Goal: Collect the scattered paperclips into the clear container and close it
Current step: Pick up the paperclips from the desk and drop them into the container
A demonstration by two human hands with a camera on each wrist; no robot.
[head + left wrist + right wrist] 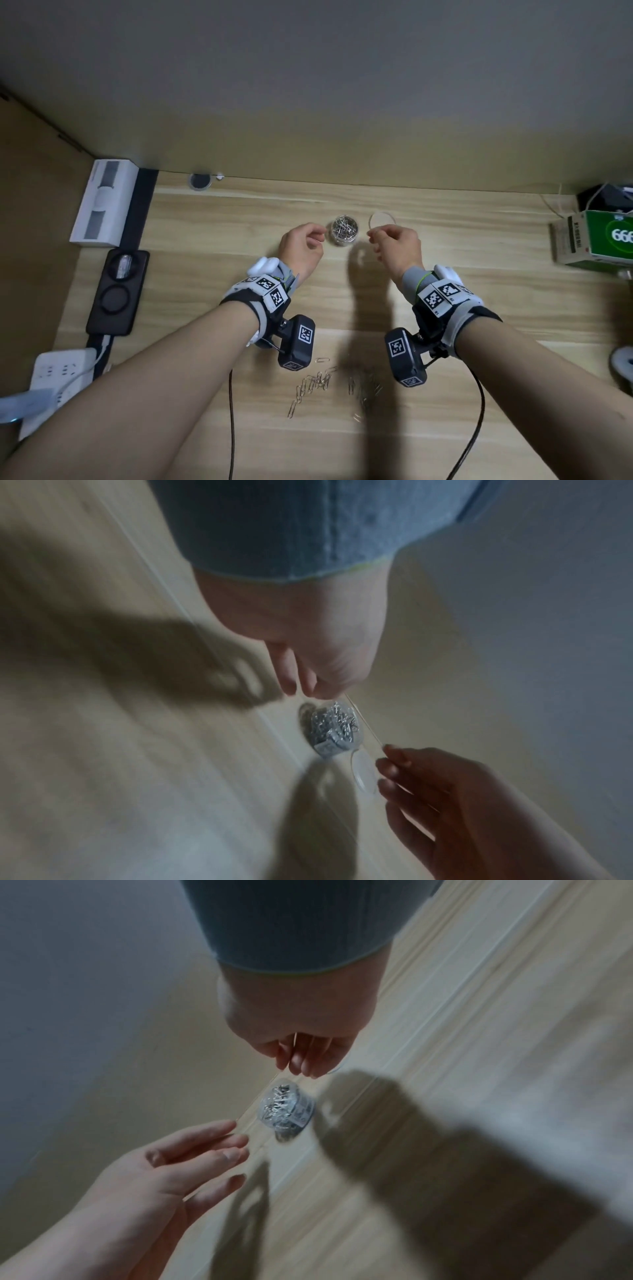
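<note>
A small round clear container [345,229] stands open on the wooden desk [222,240], packed with silver paperclips. Its clear lid [382,219] lies flat just right of it, partly behind my right hand [394,245]. My left hand [306,240] hovers at the container's left side and the right hand at its right, both with loosely bent fingers and nothing visible in them. The wrist views show the container [334,729] [286,1110] between the two hands, and the lid [365,775] by the right fingertips. Several loose paperclips [313,383] [366,389] lie scattered near the front, under my wrists.
A white box [102,202], a black tray [116,291] and a white power strip [58,373] line the left edge. A green and white carton [599,236] sits at the right. A wall rises close behind the container. Two black cables [233,411] [476,428] trail toward me.
</note>
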